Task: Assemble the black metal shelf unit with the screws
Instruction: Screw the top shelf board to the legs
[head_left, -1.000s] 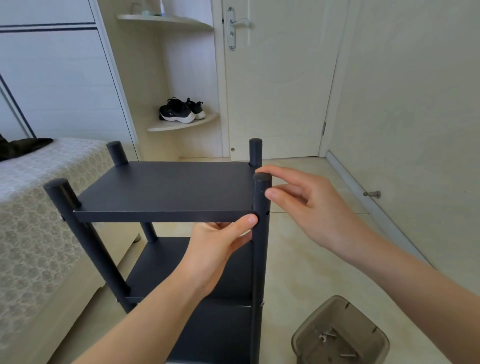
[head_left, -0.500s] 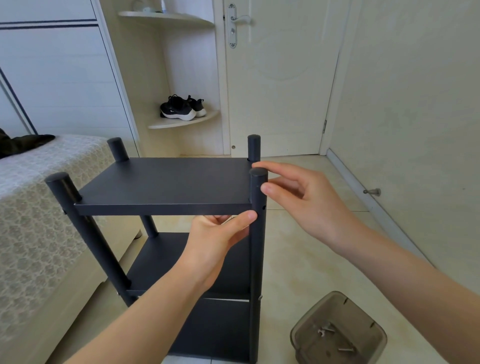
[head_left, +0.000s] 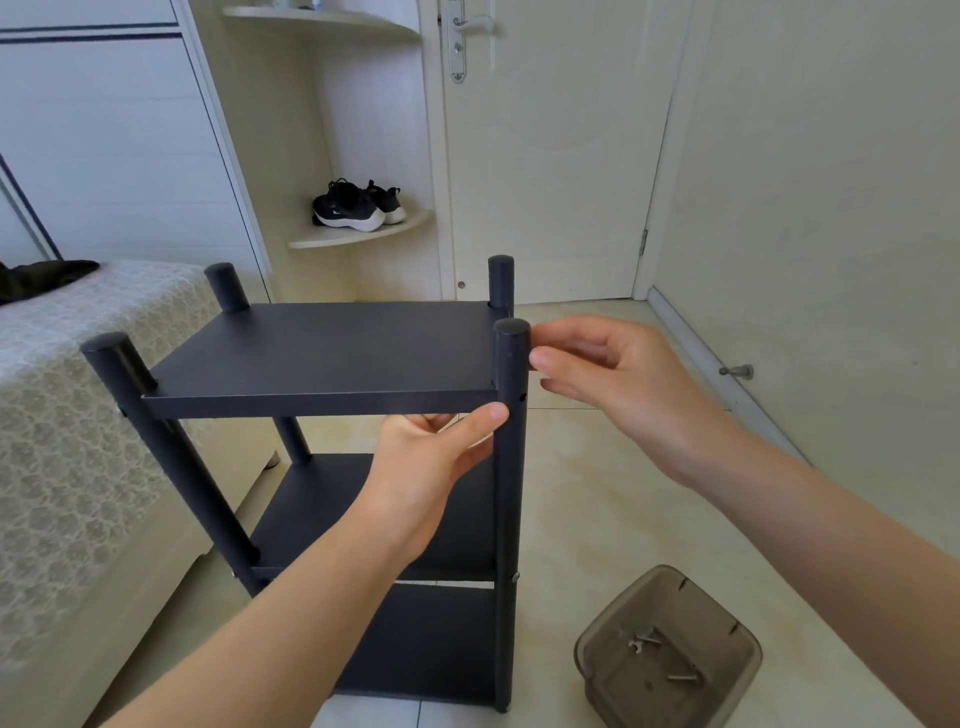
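Bed (head_left: 78, 415) fills the left edge, and the black shelf unit (head_left: 441, 639) stands on the floor tiles just beside it. Under its top shelf (head_left: 322, 353) the left hand (head_left: 431, 457) grips the front edge, thumb tip against the near right post (head_left: 506, 519). Beyond it, the right hand (head_left: 613, 374) pinches that post near its cap, fingers curled (whether they carry a screw, I cannot tell). Loose screws (head_left: 684, 675) lie in a smoky plastic tub (head_left: 589, 660) at lower right.

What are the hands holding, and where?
Left hand grips the top shelf at its front edge, beside the front-right post; right hand touches that post's top.
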